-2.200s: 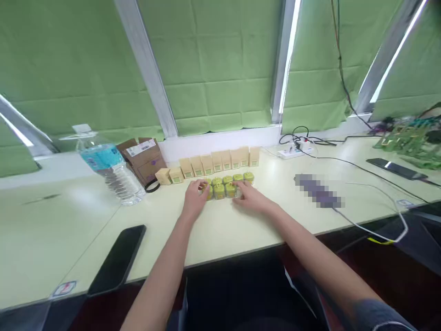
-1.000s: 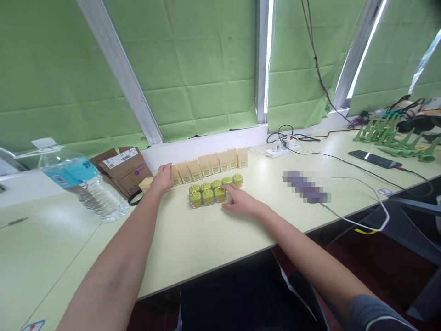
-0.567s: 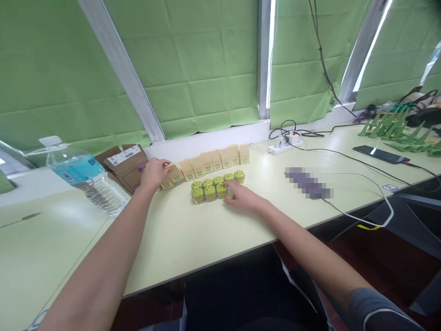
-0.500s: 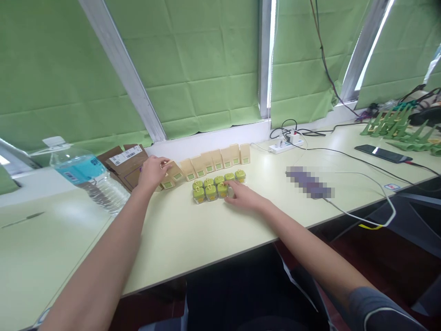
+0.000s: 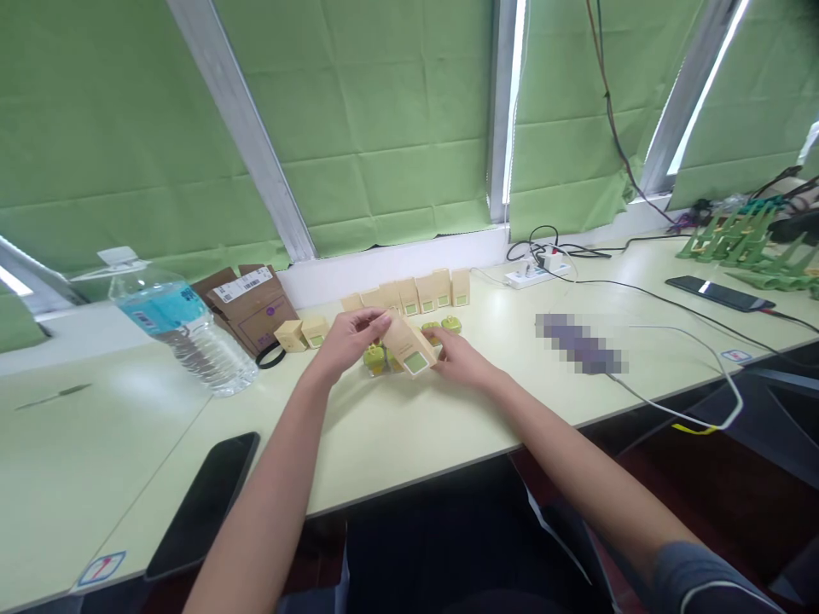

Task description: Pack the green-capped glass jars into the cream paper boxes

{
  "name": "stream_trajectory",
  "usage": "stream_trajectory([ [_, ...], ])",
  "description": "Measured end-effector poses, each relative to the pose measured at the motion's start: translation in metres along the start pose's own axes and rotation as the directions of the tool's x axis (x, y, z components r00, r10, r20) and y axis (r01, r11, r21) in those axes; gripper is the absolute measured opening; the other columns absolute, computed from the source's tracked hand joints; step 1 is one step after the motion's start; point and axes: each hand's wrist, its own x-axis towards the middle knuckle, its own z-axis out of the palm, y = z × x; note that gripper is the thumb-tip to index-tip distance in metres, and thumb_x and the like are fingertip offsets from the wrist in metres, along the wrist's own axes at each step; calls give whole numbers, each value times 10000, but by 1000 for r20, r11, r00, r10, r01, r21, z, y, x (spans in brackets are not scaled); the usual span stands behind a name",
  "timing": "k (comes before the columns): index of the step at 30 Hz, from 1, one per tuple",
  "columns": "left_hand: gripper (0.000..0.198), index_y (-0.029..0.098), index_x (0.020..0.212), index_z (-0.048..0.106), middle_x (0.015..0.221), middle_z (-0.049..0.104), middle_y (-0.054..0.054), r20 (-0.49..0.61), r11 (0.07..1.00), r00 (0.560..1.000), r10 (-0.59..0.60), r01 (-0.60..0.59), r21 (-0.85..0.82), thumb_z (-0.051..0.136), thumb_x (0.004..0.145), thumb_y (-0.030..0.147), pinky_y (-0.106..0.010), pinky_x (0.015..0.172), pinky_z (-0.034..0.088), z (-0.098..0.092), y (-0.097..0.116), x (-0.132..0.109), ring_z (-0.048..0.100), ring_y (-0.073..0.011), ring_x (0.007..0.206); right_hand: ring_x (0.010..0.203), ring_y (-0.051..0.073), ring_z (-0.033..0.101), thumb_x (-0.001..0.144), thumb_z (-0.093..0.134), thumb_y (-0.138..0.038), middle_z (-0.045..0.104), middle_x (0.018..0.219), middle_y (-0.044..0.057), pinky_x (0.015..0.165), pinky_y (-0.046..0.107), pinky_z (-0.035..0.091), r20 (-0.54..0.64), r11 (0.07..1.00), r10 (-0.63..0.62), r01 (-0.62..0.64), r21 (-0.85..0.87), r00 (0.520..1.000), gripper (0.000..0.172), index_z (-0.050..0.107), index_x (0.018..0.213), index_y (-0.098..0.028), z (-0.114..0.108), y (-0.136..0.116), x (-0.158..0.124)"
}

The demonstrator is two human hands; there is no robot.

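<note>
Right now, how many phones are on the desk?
2. A black phone lies near the front edge of the desk, far left. A second phone lies far right, beside the green plastic parts. The pixelated patch may hide another.

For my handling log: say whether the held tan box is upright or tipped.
Tipped. The tan box slants between left hand and right hand, green-label end lowest.

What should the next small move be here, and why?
Probably open the tan box at its upper end: left hand pinches that end, right hand steadies the lower one, and it hangs tilted over the green-lidded jars.
</note>
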Motion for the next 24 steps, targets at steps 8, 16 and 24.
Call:
stream_trajectory([
  [8, 479, 191, 1013, 775, 933, 714, -57, -143, 839, 979, -147, 47, -543, 842, 696, 545, -236, 670, 488, 33, -56, -8, 619, -154, 808, 1037, 220, 617, 792, 611, -118, 552, 1351, 140, 812, 370, 586, 36, 988, -134, 131, 87, 990, 617, 506, 1396, -197, -2, -4, -2],
  [16, 491, 192, 1031, 734, 917, 691, -44, -240, 836, 954, -182, 21, -548, 840, 695, 534, -221, 587, 449, 27, -71, -16, 607, -131, 737, 807, 159, 629, 863, 518, -135, 570, 1324, 122, 919, 440, 548, -14, 986, -145, 145, 79, 989, 519, 542, 1376, -206, -4, -13, -4],
  [24, 537, 180, 1069, 731, 919, 675, -39, -225, 840, 961, -158, 11, -543, 857, 682, 530, -200, 545, 429, 35, -73, -18, 566, -103, 703, 921, 199, 646, 1028, 436, -424, 654, 1272, 100, 842, 374, 556, 11, 978, -86, 83, 192, 996, 419, 587, 1365, -227, -12, -21, -8],
])
